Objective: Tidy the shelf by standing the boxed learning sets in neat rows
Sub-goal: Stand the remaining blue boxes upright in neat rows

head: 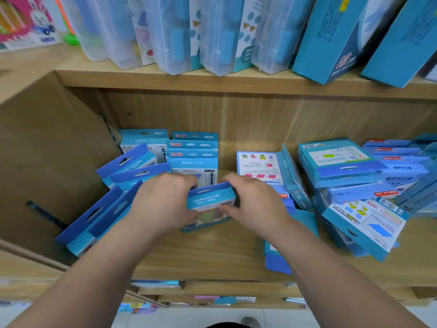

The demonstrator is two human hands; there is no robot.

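On the wooden shelf (208, 254), a small blue boxed learning set (209, 202) stands upright near the middle. My left hand (165, 200) grips its left side and my right hand (250, 202) grips its right side. Behind it, a row of blue boxes (192, 152) stands against the back wall. To the left, several blue boxes (113, 192) lean over towards the side panel. On the right, a loose pile of blue boxes (354, 176) lies flat and askew, some hanging over the shelf's front edge.
The shelf above carries clear plastic cases (165, 34) and tall blue boxes (331, 36). A pink box (26, 20) stands at the top left. The wooden side panel (47, 162) closes the left end. A lower shelf with more packs (224, 299) shows beneath.
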